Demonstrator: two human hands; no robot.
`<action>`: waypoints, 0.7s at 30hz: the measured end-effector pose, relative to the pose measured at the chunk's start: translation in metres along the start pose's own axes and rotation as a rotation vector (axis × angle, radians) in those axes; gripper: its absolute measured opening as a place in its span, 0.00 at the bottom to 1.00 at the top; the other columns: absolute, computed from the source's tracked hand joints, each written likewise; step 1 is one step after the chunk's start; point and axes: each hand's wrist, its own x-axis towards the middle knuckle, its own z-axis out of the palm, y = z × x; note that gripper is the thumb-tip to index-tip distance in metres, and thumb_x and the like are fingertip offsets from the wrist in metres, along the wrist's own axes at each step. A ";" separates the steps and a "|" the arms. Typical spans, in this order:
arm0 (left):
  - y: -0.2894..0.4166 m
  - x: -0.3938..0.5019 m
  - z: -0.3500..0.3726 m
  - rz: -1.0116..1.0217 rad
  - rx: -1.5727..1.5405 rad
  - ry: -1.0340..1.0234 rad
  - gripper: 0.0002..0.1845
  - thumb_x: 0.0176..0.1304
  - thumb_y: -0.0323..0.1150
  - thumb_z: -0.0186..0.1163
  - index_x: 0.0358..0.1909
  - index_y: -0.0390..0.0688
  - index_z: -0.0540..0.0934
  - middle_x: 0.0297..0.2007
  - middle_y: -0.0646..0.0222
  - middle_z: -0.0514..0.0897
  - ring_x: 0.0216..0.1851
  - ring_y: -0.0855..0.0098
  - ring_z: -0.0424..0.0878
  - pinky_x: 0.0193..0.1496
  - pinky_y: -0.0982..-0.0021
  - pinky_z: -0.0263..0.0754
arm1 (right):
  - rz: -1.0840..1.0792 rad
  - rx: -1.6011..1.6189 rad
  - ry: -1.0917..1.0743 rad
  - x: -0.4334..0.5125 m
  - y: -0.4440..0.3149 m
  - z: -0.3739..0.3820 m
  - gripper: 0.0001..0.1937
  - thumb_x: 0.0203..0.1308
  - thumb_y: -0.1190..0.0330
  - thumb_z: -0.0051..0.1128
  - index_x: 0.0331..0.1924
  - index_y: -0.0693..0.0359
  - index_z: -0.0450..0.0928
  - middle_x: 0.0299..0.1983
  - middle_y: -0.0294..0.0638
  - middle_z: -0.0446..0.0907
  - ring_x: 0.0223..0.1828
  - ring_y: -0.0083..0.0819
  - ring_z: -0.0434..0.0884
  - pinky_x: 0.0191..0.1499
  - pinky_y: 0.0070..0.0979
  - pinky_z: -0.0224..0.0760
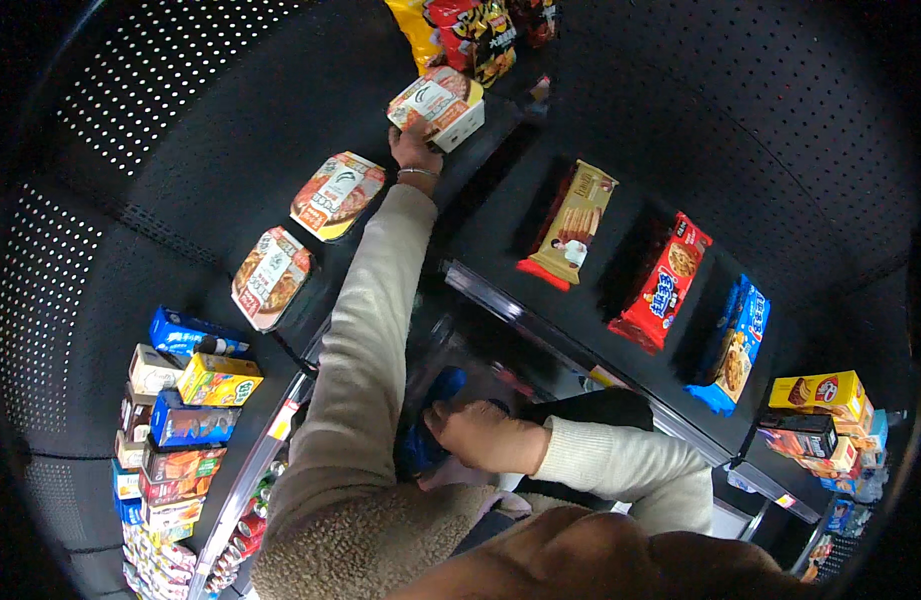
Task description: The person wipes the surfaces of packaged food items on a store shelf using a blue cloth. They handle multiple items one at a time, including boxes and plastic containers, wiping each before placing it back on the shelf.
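My left hand (415, 148), with a bracelet at the wrist, reaches far along the left shelf. It grips the near side of a boxed ready meal (439, 107), which has a printed lid and a white side wall. Two similar tubs, a second ready meal (339, 196) and a third ready meal (271, 279), sit in a row nearer to me. My right hand (490, 436) is curled low in front of my body, beside a dark blue item (423, 450). Its fingertips are partly hidden, so whether it holds that item is unclear.
Bagged snacks (468, 34) stand beyond the left hand. The right shelf (475, 225) carries a gold biscuit pack (576, 225), a red cookie pack (663, 285) and a blue cookie pack (734, 341). Stacked biscuit boxes (194, 420) fill the lower left; more boxes (817, 397) stand far right.
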 end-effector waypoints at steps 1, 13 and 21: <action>0.009 -0.008 0.005 0.018 0.054 -0.096 0.31 0.62 0.27 0.66 0.68 0.47 0.72 0.57 0.61 0.86 0.54 0.55 0.86 0.55 0.47 0.81 | -0.009 -0.069 -0.034 0.002 0.000 -0.002 0.25 0.60 0.70 0.59 0.61 0.74 0.76 0.48 0.57 0.84 0.39 0.51 0.90 0.35 0.39 0.84; 0.191 -0.267 0.009 -0.352 0.207 -0.315 0.27 0.74 0.49 0.58 0.69 0.47 0.77 0.66 0.63 0.83 0.70 0.57 0.76 0.75 0.41 0.62 | 0.310 0.299 0.300 0.024 0.059 -0.011 0.15 0.59 0.68 0.67 0.46 0.71 0.84 0.47 0.62 0.86 0.49 0.59 0.86 0.52 0.45 0.81; 0.215 -0.357 -0.022 -0.560 -0.007 -0.019 0.27 0.75 0.49 0.59 0.69 0.45 0.75 0.67 0.62 0.81 0.70 0.58 0.76 0.75 0.44 0.64 | 0.163 1.556 1.023 0.004 0.073 -0.083 0.23 0.75 0.59 0.63 0.65 0.62 0.75 0.58 0.42 0.84 0.57 0.35 0.84 0.63 0.38 0.76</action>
